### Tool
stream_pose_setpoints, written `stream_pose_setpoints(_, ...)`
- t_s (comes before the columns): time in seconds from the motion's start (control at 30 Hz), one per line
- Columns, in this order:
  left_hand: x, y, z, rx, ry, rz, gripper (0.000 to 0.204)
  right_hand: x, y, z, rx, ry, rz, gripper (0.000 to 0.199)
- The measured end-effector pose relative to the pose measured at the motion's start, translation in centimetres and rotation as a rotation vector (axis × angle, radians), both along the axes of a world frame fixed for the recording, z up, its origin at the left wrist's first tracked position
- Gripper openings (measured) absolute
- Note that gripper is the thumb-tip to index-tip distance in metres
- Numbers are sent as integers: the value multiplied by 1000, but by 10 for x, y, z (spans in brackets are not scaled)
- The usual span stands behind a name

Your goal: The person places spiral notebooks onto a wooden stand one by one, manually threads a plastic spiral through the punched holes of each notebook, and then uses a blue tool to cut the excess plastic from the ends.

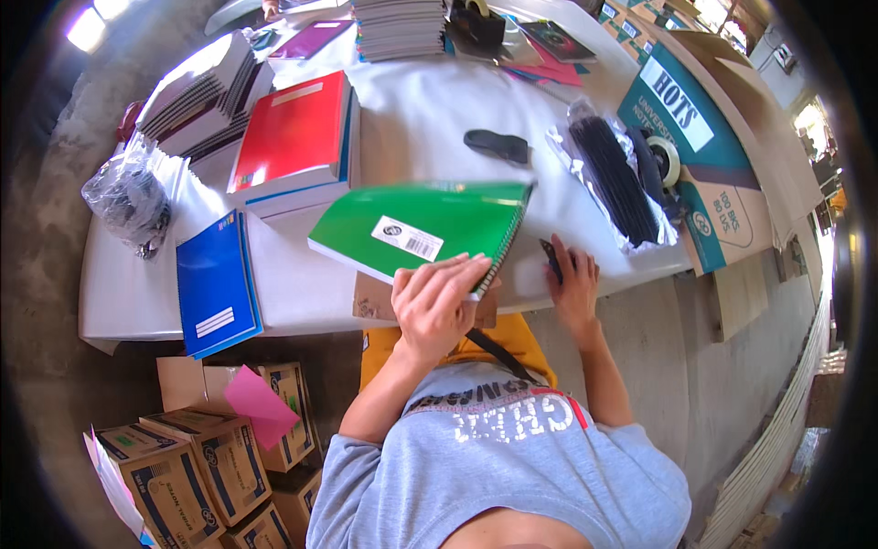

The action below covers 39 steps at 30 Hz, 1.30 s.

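A: Near first. What have the hands got?

B: I see the left hand point(437, 302) with its grip clamped on the near edge of a green spiral notebook point(421, 229), fingers over the cover, thumb hidden below. The notebook is lifted and tilted above the worktop point(430, 110), spiral side toward the right. A white sticker sits on its cover.

A: Right hand?

B: The right hand point(574, 284) rests at the worktop's near edge, fingers closed on a small dark object point(551, 259). I can't tell what that object is.

A: Under the notebook?

B: A brown cardboard piece point(370, 300) pokes out at the worktop edge.

A: Further out?

B: A blue notebook point(215, 285) lies flat to the left, a red notebook point(293, 133) tops a short stack behind it, and a clear bag of dark items point(130, 197) sits at the left corner. A dark flat thing point(496, 145) lies mid-worktop, and a plastic pack of black spiral bindings point(615, 178) lies to the right. Notebook stacks point(398, 26) stand at the far end.

A: How far along?

B: My judgement: one notebook is in hand and not yet set down, and the stacks suggest plenty left.
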State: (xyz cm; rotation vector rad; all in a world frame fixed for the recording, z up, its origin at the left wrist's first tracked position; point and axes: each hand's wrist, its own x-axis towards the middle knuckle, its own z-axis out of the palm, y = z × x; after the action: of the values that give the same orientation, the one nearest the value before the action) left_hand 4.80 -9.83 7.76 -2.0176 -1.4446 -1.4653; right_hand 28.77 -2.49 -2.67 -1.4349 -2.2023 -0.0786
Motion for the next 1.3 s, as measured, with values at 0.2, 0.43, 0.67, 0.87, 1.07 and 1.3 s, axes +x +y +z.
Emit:
stream_pose_setpoints(0.2, 8, 2, -19, -13, -127, -57, 29, -24, -51, 77, -354, 765, 6, 40)
stream_pose_setpoints(0.43, 10, 3, -12, -12, -116, -97, 36, -49, -76, 114, -97, 394, 300, 40)
stream_pose_setpoints(0.67, 11, 2, -9, -36, -101, -112, 37, -56, -73, 109, -119, 409, 313, 41)
stream_pose_setpoints(0.87, 11, 2, -11, -37, -75, -103, 36, -56, -76, 109, -154, 420, 317, 40)
stream_pose_setpoints(1.07, 15, 4, -15, -12, -54, -98, 35, -53, -80, 112, -420, 527, 342, 31)
stream_pose_setpoints(1.3, 13, 5, -29, 73, 18, -45, 27, -51, -79, 116, -1669, 1474, 338, 27)
